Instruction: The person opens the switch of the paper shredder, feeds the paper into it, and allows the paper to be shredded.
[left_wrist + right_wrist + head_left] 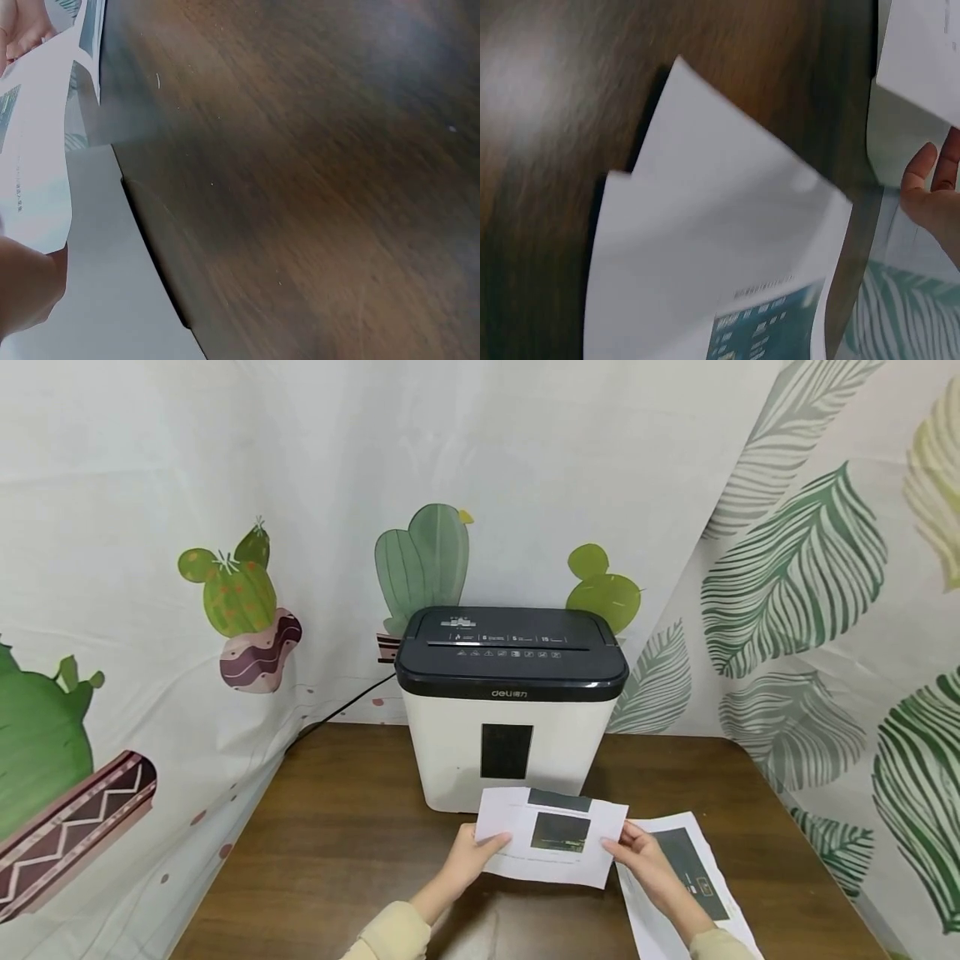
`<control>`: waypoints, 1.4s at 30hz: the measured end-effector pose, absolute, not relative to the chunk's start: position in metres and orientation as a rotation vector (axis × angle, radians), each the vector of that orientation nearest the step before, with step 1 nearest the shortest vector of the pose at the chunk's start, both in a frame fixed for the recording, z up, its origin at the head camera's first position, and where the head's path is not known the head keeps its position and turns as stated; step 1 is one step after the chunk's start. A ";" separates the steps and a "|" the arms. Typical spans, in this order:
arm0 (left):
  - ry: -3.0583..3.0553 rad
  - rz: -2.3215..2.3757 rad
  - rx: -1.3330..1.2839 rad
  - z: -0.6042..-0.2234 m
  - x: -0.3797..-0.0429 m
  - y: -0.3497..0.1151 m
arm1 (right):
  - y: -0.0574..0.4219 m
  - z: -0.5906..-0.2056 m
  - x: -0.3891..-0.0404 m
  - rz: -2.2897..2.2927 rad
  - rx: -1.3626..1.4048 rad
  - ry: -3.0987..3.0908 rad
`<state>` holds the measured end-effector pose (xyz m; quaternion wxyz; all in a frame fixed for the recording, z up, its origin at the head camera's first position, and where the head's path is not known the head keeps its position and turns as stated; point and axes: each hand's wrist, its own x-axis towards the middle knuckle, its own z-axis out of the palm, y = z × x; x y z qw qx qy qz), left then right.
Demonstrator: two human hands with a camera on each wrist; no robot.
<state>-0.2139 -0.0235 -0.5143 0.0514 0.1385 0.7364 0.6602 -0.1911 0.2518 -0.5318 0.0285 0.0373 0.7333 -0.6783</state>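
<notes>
Both hands hold one white printed sheet of paper [510,852] with dark pictures on it, raised in front of the shredder. My left hand [467,860] pinches its left edge, thumb on the printed face. At the right edge my right hand [641,858] pinches it the same way. The paper shredder [442,735] has a white bin, a dark window and a black lid [510,668] with a narrow slot. In the left wrist view, the sheet [45,172] hangs beside the white bin [112,277].
More printed sheets [660,935] lie on the brown wooden table [330,860] at the right, under the right forearm; the right wrist view shows them overlapping. A black cord [337,712] runs left from the shredder. Patterned cloth [322,485] hangs behind the table.
</notes>
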 end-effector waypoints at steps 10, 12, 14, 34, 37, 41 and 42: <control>2.221 2.034 0.431 -0.507 -0.210 -0.042 | 0.228 -0.524 -0.189 -2.262 -0.188 1.911; 2.226 2.035 0.460 -0.507 -0.210 -0.046 | 0.225 -0.522 -0.189 -2.260 -0.214 1.899; 2.222 2.039 0.477 -0.506 -0.210 -0.048 | 0.222 -0.521 -0.189 -2.251 -0.235 1.901; 2.242 1.944 0.567 -0.476 -0.205 -0.066 | 0.200 -0.492 -0.190 -2.132 -0.065 2.175; 2.237 1.953 0.589 -0.466 -0.208 -0.065 | 0.200 -0.477 -0.192 -2.107 -0.032 2.274; 2.225 1.940 0.623 -0.450 -0.213 -0.064 | 0.202 -0.456 -0.196 -2.080 -0.059 2.377; 2.219 1.933 0.631 -0.445 -0.214 -0.065 | 0.203 -0.451 -0.197 -2.076 -0.080 2.390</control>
